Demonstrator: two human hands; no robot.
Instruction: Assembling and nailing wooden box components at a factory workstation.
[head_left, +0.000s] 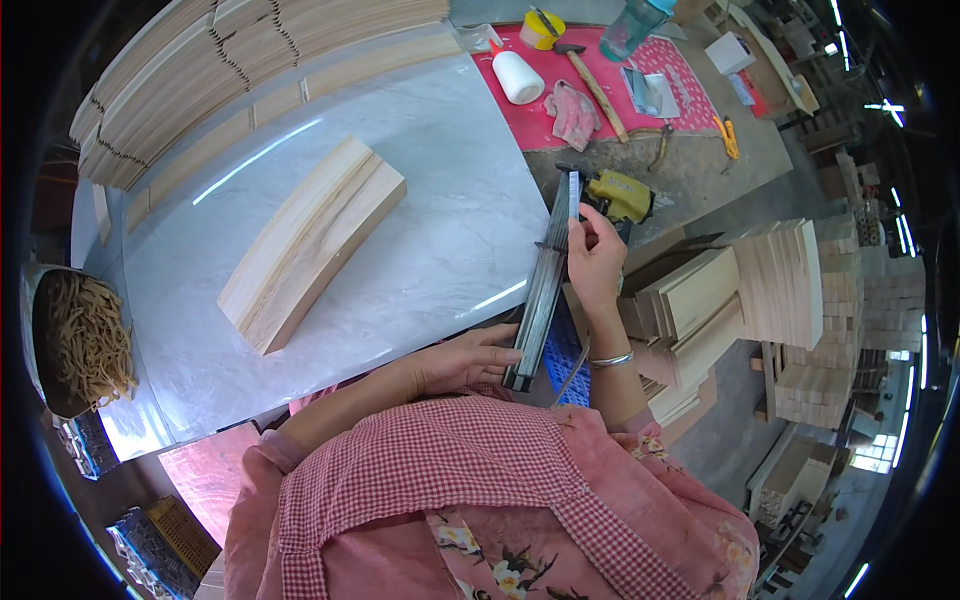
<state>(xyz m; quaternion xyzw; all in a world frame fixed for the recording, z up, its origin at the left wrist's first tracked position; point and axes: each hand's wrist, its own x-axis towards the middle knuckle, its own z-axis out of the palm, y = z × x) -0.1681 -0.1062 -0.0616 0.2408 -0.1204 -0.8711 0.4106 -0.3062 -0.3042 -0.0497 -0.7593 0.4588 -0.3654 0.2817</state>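
A yellow and black nail gun (618,196) lies at the table's right edge, its long metal magazine (545,300) pointing toward me. My right hand (598,262) pinches a thin silvery strip of nails (574,192) above the far part of the magazine. At the near end of the magazine, my left hand (465,358) has its fingers against the side and steadies it. A curved light wood block (310,240), apparently of layered pieces, lies on the grey-white tabletop (440,190) left of the gun.
Wooden slats (190,70) are stacked along the far left. A bowl of rubber bands (90,340) hangs at the left edge. Glue bottle (517,78), hammer (595,92) and pink rag (572,115) lie on a red cloth. Boards (690,300) stand stacked at right.
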